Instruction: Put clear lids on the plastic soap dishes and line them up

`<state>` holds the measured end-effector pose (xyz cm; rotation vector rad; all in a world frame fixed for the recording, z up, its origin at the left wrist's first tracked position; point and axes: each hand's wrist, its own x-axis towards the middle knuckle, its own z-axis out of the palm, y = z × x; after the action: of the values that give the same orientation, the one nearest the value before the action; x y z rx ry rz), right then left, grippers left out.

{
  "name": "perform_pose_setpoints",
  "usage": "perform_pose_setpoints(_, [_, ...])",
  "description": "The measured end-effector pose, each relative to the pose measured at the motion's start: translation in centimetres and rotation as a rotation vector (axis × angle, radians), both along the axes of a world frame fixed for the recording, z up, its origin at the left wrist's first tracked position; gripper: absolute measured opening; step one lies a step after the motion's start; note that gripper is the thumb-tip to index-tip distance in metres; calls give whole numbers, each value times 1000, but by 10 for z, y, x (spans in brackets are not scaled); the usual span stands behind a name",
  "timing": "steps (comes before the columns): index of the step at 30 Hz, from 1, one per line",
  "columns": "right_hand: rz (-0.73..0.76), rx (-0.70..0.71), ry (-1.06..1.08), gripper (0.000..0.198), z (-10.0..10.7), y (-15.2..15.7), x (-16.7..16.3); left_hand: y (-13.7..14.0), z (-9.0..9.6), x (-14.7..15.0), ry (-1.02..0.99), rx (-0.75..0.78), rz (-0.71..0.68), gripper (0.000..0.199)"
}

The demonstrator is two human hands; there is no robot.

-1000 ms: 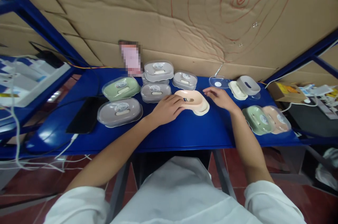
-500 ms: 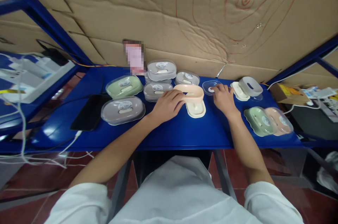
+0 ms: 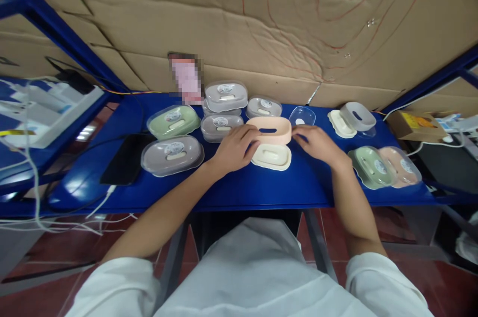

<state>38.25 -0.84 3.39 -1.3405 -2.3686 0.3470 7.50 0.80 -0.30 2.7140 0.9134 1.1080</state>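
A peach oval soap box body (image 3: 283,133) with a slot in its floor is held at its left end by my left hand (image 3: 237,147), thumb and fingers closed on the rim. My right hand (image 3: 317,142) is at the other end, its fingers bent together against the peach wall. Just in front, on the blue table, lies a cream tray (image 3: 274,156) with a raised middle, partly covered by the body. Behind my right hand rests a clear lid (image 3: 306,115) with a round white sticker.
Lidded soap boxes, grey (image 3: 174,155) and green (image 3: 174,122), stand at left; a green one (image 3: 373,167) and a peach one (image 3: 405,167) at right. Behind these sit a grey body (image 3: 358,115) and cream tray (image 3: 341,123). A black phone (image 3: 125,160) trails a cable.
My right hand has left the clear lid and come to the right end of the peach body. The cream tray now lies turned lengthwise in front of the body.
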Motion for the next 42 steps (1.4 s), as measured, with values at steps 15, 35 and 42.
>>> perform_pose_setpoints(15, [109, -283, -187, 85, -23, -16, -22, 3, -6, -2, 408, -42, -180, 29])
perform_pose_setpoints(35, [-579, -38, 281, 45, -13, 30, 39, 3, -5, -2, 219, -141, -137, 37])
perform_pose_setpoints(42, [-304, -540, 938, 47, -1, 24, 31, 6, -9, 0, 127, -136, -64, 75])
